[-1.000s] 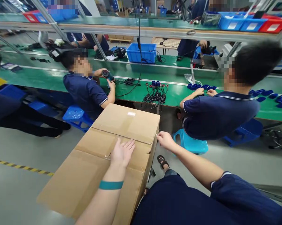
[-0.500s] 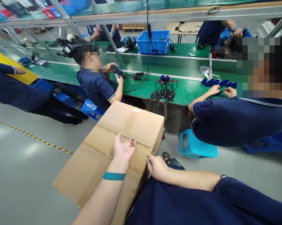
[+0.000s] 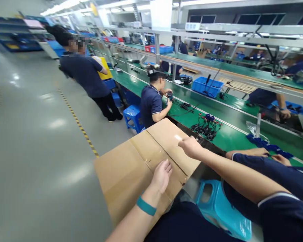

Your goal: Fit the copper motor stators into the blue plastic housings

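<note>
A large brown cardboard box (image 3: 123, 164), with flaps and tape across its top, stands in front of me. My left hand (image 3: 163, 176) is over the top of the box near the taped seam; its fingers are slightly bent and apart, and I see nothing in it. Above the far part of the box is my right hand (image 3: 191, 148), fingers pressed together, close to a small white label (image 3: 178, 137). Whatever those fingers pinch is too small to make out.
Beyond the box runs a green workbench (image 3: 176, 117) with bundled black cables (image 3: 204, 129) and a blue bin (image 3: 207, 86). A seated person (image 3: 153, 104) holds a power tool. A turquoise stool (image 3: 224, 211) stands at right, a blue stool (image 3: 132, 116) farther off.
The view has swung up and left. My right hand has moved from the box's near right edge to above its far part. My left hand stays over the middle.
</note>
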Available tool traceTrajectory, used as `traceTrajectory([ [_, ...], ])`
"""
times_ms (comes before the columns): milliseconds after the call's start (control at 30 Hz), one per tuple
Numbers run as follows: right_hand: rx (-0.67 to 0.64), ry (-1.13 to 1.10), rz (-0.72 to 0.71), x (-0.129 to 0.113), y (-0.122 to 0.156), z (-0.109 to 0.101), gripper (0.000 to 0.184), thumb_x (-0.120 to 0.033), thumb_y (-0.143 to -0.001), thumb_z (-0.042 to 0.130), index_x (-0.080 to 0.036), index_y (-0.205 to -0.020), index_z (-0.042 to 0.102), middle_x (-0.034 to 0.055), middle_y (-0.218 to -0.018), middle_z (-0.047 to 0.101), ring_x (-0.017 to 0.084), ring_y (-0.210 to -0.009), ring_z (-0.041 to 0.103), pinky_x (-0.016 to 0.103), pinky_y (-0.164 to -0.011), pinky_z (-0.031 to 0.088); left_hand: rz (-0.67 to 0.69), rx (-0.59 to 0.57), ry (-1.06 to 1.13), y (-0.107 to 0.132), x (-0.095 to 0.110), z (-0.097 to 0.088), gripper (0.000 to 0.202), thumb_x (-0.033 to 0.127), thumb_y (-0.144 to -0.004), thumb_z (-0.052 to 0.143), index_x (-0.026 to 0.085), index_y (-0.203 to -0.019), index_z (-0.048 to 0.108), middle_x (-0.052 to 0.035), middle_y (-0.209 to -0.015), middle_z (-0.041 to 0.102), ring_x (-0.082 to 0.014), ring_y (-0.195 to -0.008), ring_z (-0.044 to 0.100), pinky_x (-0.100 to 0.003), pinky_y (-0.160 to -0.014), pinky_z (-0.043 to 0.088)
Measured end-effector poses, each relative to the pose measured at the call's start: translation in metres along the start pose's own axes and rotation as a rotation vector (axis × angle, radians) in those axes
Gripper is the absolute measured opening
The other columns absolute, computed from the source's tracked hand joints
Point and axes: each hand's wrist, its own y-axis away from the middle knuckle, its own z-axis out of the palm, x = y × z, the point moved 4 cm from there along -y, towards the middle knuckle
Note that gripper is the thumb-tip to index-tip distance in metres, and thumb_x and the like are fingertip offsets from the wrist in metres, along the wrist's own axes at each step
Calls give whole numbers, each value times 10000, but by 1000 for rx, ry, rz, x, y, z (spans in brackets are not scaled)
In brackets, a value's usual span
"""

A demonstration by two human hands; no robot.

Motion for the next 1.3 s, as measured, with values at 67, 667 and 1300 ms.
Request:
traceTrajectory([
  [67,64,168,-189,-21,-67,-30,246,-124,-889,477,-142,-931,719,154,-916,697,258,-893,630,382,-821,336,27,31,39,-6,1,1,125,217,-937,511,168,-997,608,-171,-1378,582,-209,-1280,566,-375,-1169,351],
  [667,-82,687,-880,-121,-283,-15,240,-63,-847,531,-130,-924,748,165,-1011,740,271,-991,660,424,-885,377,443,246,-406,-37,-29,16,682,465,-793,675,126,-1350,475,-180,-1260,575,-273,-1174,548,-451,-1065,425],
  [1300,-326,722,-358,-132,-99,21,300,-14,-823,592,-88,-1082,726,216,-1077,718,280,-1048,700,376,-847,563,1105,203,-1592,64,-48,-75,485,458,-867,669,150,-1241,641,-204,-1339,600,-382,-1335,475,-606,-1159,281],
])
